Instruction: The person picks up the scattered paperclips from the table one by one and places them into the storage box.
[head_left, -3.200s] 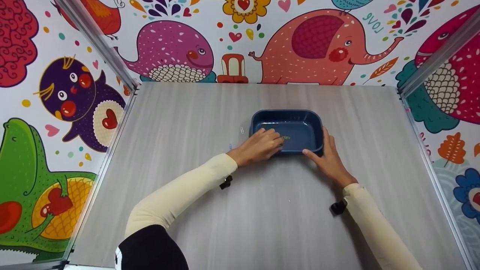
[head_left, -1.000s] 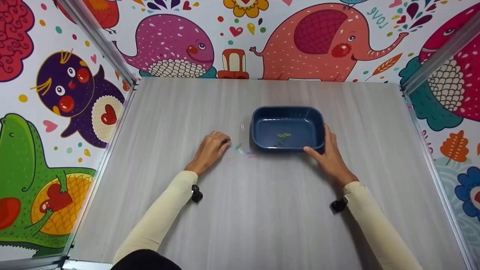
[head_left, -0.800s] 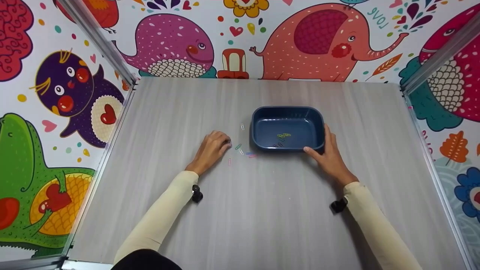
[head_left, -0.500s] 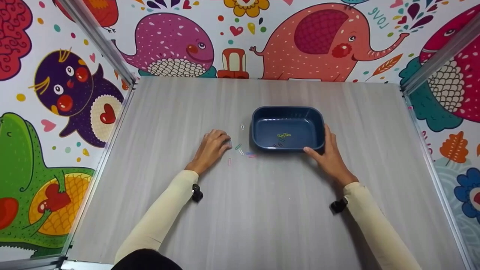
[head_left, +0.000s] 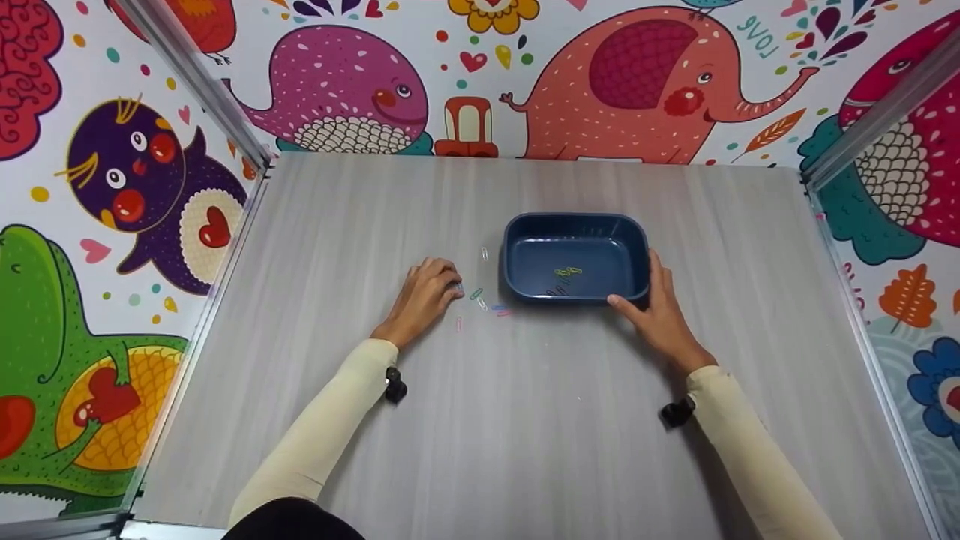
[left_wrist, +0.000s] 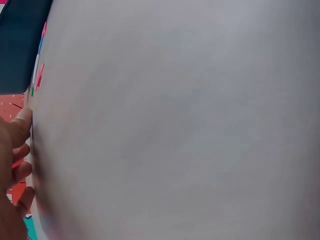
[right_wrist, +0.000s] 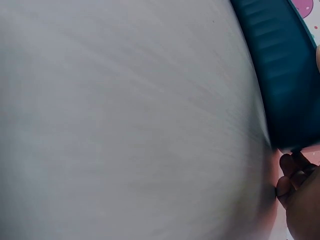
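Note:
In the head view my right hand [head_left: 660, 319] holds the right end of a dark blue rectangular dish [head_left: 576, 298], thumb on the front rim, fingers along the side. Several paper clips [head_left: 568, 271], yellow, green and dark red, lie in the dish. My left hand [head_left: 424, 298] is low over the table, left of the dish, its thumb and forefinger pinching at a pale blue paper clip [head_left: 460, 287] they partly cover. In the left wrist view the thumb of my left hand [left_wrist: 15, 150] meets the tabletop. The right wrist view has my right hand [right_wrist: 300, 190] by the dish [right_wrist: 287, 85].
Loose paper clips lie between my left hand and the dish: a green clip [head_left: 476, 294], a white clip [head_left: 482, 304], a pink clip [head_left: 459, 324], and blue and pink ones by the dish. Another white clip [head_left: 484, 253] lies farther back. Cartoon-printed walls [head_left: 360, 82] enclose the grey table [head_left: 570, 450].
My left hand has moved from inside the dish to the table on its left, then its fingertips have shifted slightly at the pale blue clip. My right hand has stayed on the dish.

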